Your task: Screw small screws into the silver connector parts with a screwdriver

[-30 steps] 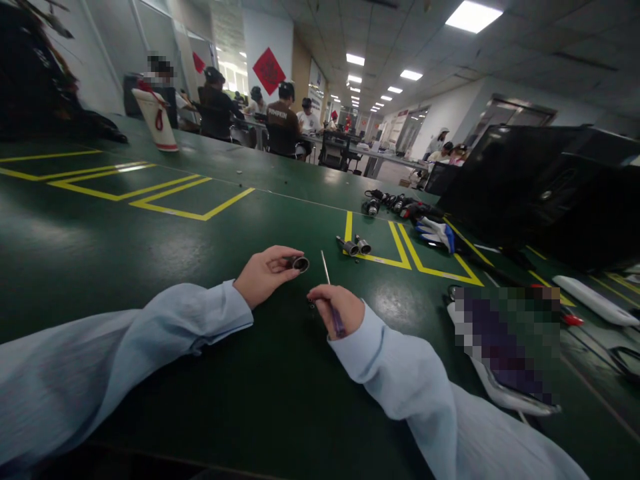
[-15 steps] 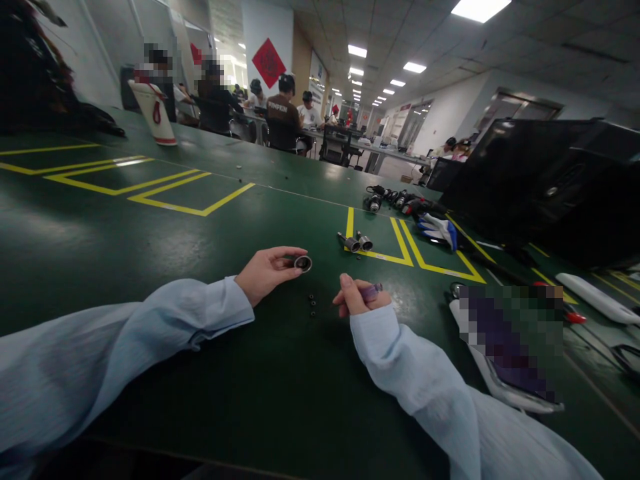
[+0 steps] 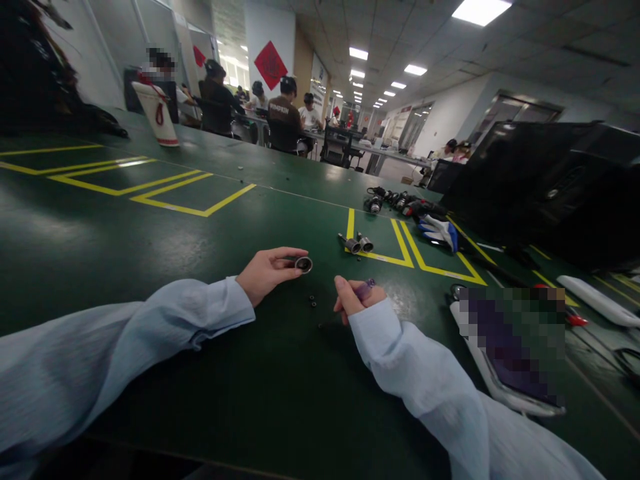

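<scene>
My left hand (image 3: pixel 270 270) is closed, pinching a round metal cup-shaped part (image 3: pixel 303 265) between thumb and fingers, its hollow face turned toward me. To the right, my right hand (image 3: pixel 357 299) wraps round a screwdriver with a clear purple handle (image 3: pixel 367 287); its shaft is hard to make out. Two small dark ring-like pieces, probably nuts (image 3: pixel 313 301), lie on the green table between the hands. A faint dark speck (image 3: pixel 321 325) shows left of my right hand; whether it touches the tool I cannot tell. Farther back sit two metal cup-shaped parts with stems (image 3: pixel 353 245).
Yellow tape (image 3: pixel 397 260) marks areas on the table. A phone-like device (image 3: pixel 500 360) lies right of my right arm. Behind are blue-and-white gloves (image 3: pixel 440 232), a heap of dark metal parts (image 3: pixel 375 204) and a black monitor-like box (image 3: pixel 530 187). A white cup (image 3: pixel 159 117) stands far left.
The row of three small dark pieces is now two. My right hand has tilted, with the purple handle pointing more upward. My left hand holds the metal part as before.
</scene>
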`<state>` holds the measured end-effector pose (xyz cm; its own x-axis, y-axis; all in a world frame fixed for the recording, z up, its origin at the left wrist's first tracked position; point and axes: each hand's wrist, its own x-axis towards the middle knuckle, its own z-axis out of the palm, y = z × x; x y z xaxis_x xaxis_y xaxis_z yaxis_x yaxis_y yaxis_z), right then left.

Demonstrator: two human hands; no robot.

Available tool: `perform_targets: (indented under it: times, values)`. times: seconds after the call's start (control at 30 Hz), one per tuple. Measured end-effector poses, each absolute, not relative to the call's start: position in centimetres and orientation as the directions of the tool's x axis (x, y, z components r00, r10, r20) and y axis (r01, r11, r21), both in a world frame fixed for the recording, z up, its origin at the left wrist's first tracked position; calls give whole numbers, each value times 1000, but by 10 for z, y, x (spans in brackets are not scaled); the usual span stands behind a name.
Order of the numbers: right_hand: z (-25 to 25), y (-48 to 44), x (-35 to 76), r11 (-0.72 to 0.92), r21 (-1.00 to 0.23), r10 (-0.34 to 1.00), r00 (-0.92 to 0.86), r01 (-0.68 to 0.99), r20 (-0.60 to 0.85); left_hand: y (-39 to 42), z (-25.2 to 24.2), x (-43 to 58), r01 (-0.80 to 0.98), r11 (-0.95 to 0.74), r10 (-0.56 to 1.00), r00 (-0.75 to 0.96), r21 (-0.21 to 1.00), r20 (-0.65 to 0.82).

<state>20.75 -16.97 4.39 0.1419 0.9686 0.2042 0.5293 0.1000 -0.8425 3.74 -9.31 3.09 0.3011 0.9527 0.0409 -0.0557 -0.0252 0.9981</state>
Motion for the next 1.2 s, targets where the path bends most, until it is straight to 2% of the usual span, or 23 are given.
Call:
perform_targets:
  times: [0.07, 0.2, 0.37, 0.57, 0.73, 1.0, 1.2]
  values:
    - [44, -170, 207, 91, -851, 967, 160, 517, 200, -93, 31, 37, -66, -18, 957, 289, 998, 36]
    - [38, -173, 204, 119, -914, 960, 190, 388, 206, -91, 30, 37, -93, -2, 964, 264, 996, 26]
    - [24, -174, 203, 271, -922, 926, 185, 275, 328, -90, 28, 37, -100, -1, 967, 254, 995, 26]
    - [15, -165, 204, 550, -748, 784, 77, 372, 615, -93, 30, 39, -74, -50, 970, 235, 996, 66]
    - [17, -158, 201, 684, -559, 651, -46, 468, 758, -96, 31, 40, -42, -63, 962, 263, 997, 72]
    - [18, -154, 201, 707, -397, 597, -193, 585, 779, -100, 30, 44, -31, -92, 967, 237, 995, 97]
    - [13, -152, 199, 733, -325, 556, -251, 598, 792, -100, 28, 47, -29, -168, 967, 191, 985, 170]
